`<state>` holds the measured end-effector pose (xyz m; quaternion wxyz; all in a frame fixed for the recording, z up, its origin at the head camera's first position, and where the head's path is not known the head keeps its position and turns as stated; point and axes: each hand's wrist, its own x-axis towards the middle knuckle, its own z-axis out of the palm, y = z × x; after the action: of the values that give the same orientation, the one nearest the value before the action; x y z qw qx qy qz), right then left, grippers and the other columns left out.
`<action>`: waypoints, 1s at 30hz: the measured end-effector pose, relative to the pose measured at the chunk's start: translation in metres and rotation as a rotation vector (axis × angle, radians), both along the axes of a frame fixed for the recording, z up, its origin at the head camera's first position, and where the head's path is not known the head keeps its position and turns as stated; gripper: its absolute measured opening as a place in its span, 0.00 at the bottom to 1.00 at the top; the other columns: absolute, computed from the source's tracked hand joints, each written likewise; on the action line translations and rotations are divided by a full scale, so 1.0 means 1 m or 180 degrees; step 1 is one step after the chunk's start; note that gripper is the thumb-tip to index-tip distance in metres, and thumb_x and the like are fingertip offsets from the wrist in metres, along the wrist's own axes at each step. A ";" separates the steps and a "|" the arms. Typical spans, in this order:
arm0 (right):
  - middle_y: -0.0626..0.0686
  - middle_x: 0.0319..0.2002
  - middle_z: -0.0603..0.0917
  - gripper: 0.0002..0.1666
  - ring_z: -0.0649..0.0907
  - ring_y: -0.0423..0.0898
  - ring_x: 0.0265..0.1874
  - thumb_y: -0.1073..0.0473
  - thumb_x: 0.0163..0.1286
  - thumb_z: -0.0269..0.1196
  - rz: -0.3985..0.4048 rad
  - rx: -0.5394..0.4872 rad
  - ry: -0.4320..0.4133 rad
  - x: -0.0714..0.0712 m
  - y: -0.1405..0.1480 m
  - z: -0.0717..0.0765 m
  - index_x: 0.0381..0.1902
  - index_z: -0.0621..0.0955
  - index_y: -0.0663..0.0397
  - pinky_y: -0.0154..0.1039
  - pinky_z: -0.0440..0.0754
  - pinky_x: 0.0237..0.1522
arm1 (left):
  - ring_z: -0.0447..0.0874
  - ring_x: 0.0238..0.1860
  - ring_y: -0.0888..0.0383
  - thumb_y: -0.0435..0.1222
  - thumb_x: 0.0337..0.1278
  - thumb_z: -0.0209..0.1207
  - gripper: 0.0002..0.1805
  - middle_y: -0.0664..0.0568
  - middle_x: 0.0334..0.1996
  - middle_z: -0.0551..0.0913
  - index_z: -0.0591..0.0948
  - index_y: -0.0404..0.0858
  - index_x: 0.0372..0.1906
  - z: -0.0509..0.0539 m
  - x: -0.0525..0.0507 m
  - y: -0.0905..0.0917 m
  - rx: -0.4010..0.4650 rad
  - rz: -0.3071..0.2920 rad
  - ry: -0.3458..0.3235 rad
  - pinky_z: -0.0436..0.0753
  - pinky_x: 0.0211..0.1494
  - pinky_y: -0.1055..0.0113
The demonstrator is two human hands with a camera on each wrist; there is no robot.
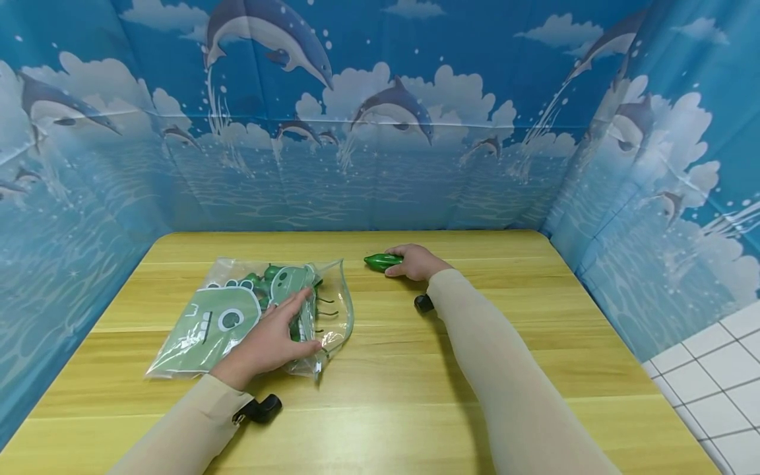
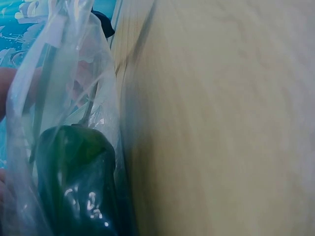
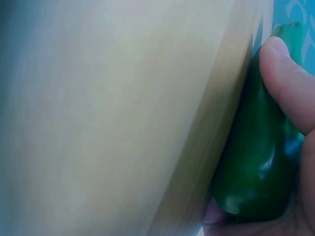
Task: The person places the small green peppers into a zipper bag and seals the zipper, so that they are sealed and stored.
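Observation:
My right hand (image 1: 415,262) grips a glossy green pepper (image 1: 382,262) lying at the far middle of the table. In the right wrist view the thumb lies along the pepper (image 3: 258,162), its thicker end against the palm. On the left, my left hand (image 1: 270,346) rests on a clear plastic bag (image 1: 341,310) with a green cartoon face, its fingers fairly straight and the thumb spread. Several green peppers with thin stems lie inside the bag, partly hidden by the print and the hand. One bagged pepper (image 2: 78,177) shows large in the left wrist view.
The wooden table (image 1: 380,422) has its far edge against a blue dolphin-print curtain (image 1: 380,178), which also rises at both sides. White tiles (image 1: 718,382) show at the lower right. A black wrist device (image 1: 261,409) sits on the left wrist, another (image 1: 423,303) on the right.

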<state>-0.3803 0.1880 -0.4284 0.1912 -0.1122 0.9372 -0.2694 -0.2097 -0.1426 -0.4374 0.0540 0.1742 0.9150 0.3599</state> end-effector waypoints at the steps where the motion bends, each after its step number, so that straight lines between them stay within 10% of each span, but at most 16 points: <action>1: 0.56 0.77 0.70 0.41 0.76 0.55 0.66 0.44 0.76 0.66 0.0000 0.0003 0.0001 0.000 0.000 0.000 0.81 0.68 0.43 0.54 0.75 0.68 | 0.47 0.86 0.39 0.49 0.54 0.75 0.59 0.44 0.84 0.58 0.53 0.46 0.86 0.000 0.000 0.000 0.0000 -0.0001 -0.0001 0.38 0.86 0.35; 30: 0.55 0.74 0.74 0.42 0.79 0.53 0.62 0.42 0.75 0.66 0.0155 0.0199 0.0243 0.003 0.000 0.011 0.82 0.67 0.42 0.53 0.78 0.63 | 0.47 0.86 0.38 0.51 0.54 0.75 0.60 0.45 0.85 0.55 0.53 0.47 0.87 -0.002 -0.001 -0.001 -0.0006 0.0009 0.0024 0.38 0.86 0.35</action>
<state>-0.3768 0.1881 -0.4176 0.1652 -0.1392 0.9487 -0.2307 -0.2104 -0.1432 -0.4393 0.0501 0.1743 0.9158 0.3585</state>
